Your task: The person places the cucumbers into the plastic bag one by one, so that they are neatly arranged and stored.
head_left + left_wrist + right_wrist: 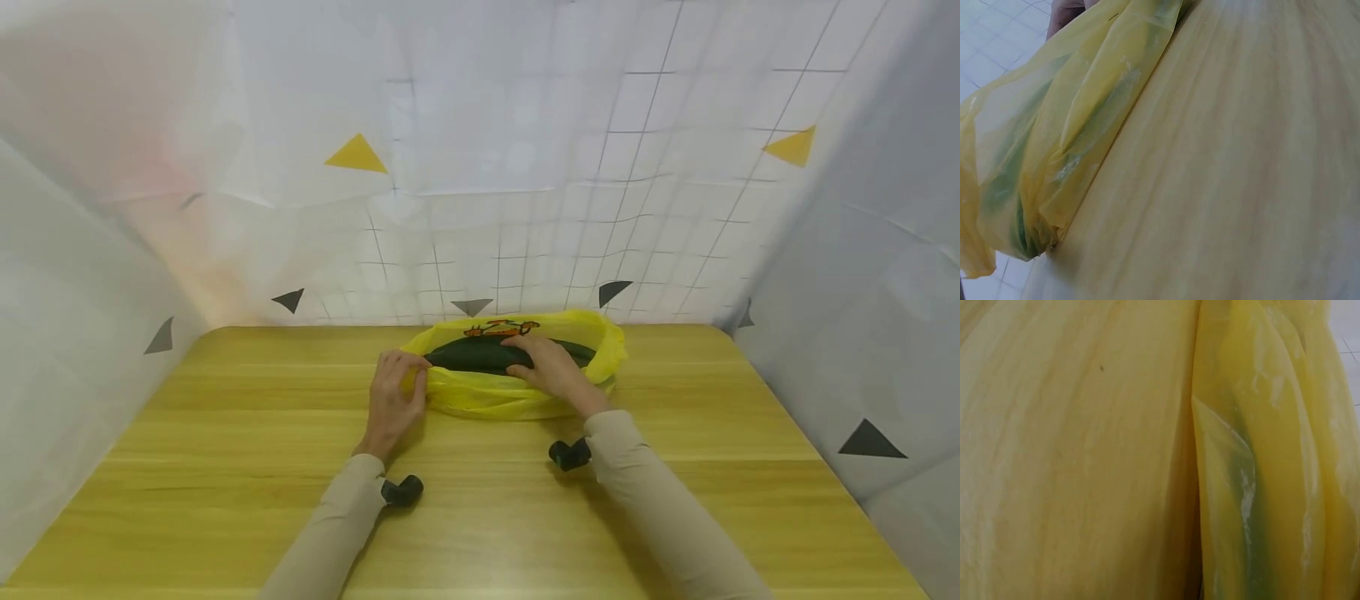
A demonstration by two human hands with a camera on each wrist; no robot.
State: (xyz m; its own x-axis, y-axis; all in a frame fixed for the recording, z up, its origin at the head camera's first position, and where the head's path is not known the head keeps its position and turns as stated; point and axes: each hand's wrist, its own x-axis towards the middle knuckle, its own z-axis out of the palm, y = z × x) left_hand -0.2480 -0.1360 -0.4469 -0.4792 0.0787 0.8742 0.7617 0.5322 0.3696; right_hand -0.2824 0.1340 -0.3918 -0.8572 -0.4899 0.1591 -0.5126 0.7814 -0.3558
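A yellow plastic bag (487,404) lies on its side lengthwise near the table's back edge, its mouth spread open. Inside it are long, smooth, dark green vegetables that look like cucumbers; the cucumber (476,356) at the left shows most. My right hand (551,367) reaches into the bag's mouth and grips that cucumber, thumb in front and fingers behind. At the bag's left end, my left hand (393,396) pinches the rim near the cucumber's tip. Through the thin bag (1091,119) in the left wrist view, green shapes show; the right wrist view shows the bag (1272,487) with green inside.
A wood-grain table (262,450) carries the bag. White sheeting (487,150) with grid lines and triangle marks stands behind it and at both sides. Small black devices (405,492) sit at both wrists.
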